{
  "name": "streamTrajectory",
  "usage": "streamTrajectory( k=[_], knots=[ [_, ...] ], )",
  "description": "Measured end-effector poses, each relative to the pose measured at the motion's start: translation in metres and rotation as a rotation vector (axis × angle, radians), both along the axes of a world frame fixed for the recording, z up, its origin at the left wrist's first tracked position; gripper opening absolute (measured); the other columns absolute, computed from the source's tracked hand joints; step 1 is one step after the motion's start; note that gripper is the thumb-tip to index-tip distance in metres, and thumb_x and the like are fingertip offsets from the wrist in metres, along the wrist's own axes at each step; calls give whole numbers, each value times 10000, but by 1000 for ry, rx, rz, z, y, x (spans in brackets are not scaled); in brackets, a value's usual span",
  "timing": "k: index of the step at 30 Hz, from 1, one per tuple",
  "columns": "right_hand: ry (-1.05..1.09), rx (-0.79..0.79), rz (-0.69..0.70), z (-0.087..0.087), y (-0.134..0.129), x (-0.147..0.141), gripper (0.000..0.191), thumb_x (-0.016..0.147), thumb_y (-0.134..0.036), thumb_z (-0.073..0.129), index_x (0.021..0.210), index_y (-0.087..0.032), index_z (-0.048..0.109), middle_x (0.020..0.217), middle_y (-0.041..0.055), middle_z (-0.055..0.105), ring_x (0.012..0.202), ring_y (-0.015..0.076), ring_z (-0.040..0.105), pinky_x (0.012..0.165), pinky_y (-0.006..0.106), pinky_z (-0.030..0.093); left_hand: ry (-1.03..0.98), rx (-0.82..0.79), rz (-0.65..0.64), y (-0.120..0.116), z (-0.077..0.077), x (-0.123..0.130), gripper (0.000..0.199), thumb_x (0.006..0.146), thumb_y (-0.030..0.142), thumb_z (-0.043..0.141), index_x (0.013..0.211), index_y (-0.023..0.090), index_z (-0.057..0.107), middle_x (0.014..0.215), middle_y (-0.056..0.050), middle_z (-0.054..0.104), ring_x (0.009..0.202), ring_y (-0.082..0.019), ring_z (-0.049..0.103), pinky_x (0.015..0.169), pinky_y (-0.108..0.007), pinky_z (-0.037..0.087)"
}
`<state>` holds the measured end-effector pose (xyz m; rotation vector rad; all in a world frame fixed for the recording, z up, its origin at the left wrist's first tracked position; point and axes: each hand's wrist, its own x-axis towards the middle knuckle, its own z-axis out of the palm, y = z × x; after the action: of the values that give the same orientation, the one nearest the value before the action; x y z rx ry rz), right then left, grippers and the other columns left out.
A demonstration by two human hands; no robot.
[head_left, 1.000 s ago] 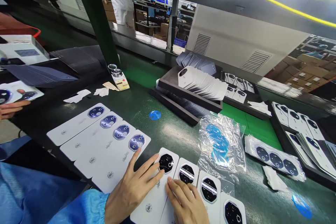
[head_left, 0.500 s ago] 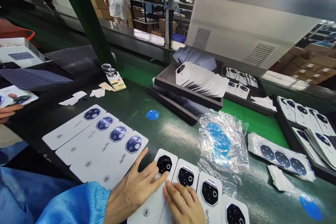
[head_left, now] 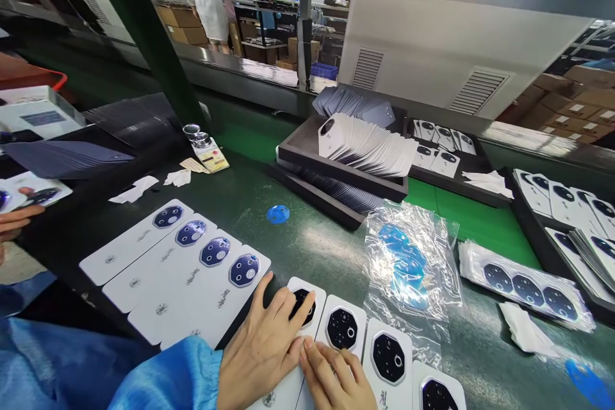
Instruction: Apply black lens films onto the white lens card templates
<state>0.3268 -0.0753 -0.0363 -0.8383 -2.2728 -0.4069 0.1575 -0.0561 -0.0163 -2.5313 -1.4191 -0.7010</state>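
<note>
Several white panels with dark octagonal camera pieces lie side by side at the bottom centre, among them one panel (head_left: pixel 344 327). My left hand (head_left: pixel 266 343) rests over the leftmost of these, fingers apart, one fingertip on its dark octagon (head_left: pixel 303 305). Close beside it, my right hand (head_left: pixel 336 375) lies on the panels with its fingers together; whether anything is under the fingertips is hidden. Left of my hands, a second row of white panels (head_left: pixel 144 282) carries bluish octagons (head_left: pixel 244 270).
Black trays (head_left: pixel 343 170) hold stacked panels. A clear plastic bag (head_left: pixel 408 262) with blue film lies at right, near wrapped octagon pieces (head_left: pixel 526 285) and white paper (head_left: pixel 528 330). Another person's hand (head_left: pixel 19 221) holds a panel at far left. A green post (head_left: pixel 144 32) rises behind.
My left hand has moved slightly right and its fingertip now lies over the leftmost octagon. My right hand stays beside it. The view has shifted slightly.
</note>
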Motion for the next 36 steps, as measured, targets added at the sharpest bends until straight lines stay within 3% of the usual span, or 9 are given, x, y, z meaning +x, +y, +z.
streamTrajectory(
  k=[6,11,15,21,25,30,33,36],
  knots=[
    [-11,-10,-17,-3,-2,1,458,987,-47,264,902,-147,702,865,8,735,777,123,630,631,270,447,-1,24,112,0,-3,3,401,920,277,348,1221,122,562,845,-39,592,853,-203,521,1040,-439,256],
    [-33,-12,-39,-6,-6,2,396,976,-55,316,938,-150,699,886,28,732,793,129,641,631,264,464,-32,113,200,-5,-11,8,446,972,258,259,1066,44,639,783,-91,609,802,-230,528,908,-452,350],
    [1,-12,-47,-2,-6,-2,397,985,-56,315,901,-142,694,885,24,732,795,125,630,624,272,448,29,202,236,-9,-7,7,415,986,184,284,945,25,665,689,-76,594,719,-213,508,815,-428,382],
    [149,15,-93,3,-5,-11,465,1005,-57,246,853,-127,680,832,18,727,765,129,608,650,294,418,205,297,95,-19,1,1,337,940,8,322,929,2,659,675,-91,635,752,-229,537,786,-422,385],
    [66,-42,-68,13,-6,-9,471,1009,-64,239,862,-132,681,877,8,728,782,115,611,655,270,436,119,303,33,-23,-7,-1,340,923,-42,301,964,18,633,745,-99,683,790,-225,553,819,-423,373],
    [73,-76,-59,17,-9,-8,458,1010,-70,236,887,-116,675,897,14,723,802,119,616,658,267,459,-40,294,-106,-22,-20,-5,354,961,16,283,1038,107,616,787,-53,692,778,-177,567,823,-378,363],
    [73,-96,-57,14,-12,-9,466,1011,-82,205,946,-96,667,903,30,719,814,135,613,662,277,479,-74,240,-180,-22,-15,-7,381,970,28,258,1113,127,597,785,-35,674,768,-163,569,854,-384,347],
    [68,-174,-34,17,-17,-4,421,1004,-108,238,982,-95,658,953,54,714,846,153,614,684,275,512,22,168,-170,-22,-7,-7,439,947,-15,234,1196,139,561,730,-17,629,733,-166,556,844,-393,338]
  ],
)
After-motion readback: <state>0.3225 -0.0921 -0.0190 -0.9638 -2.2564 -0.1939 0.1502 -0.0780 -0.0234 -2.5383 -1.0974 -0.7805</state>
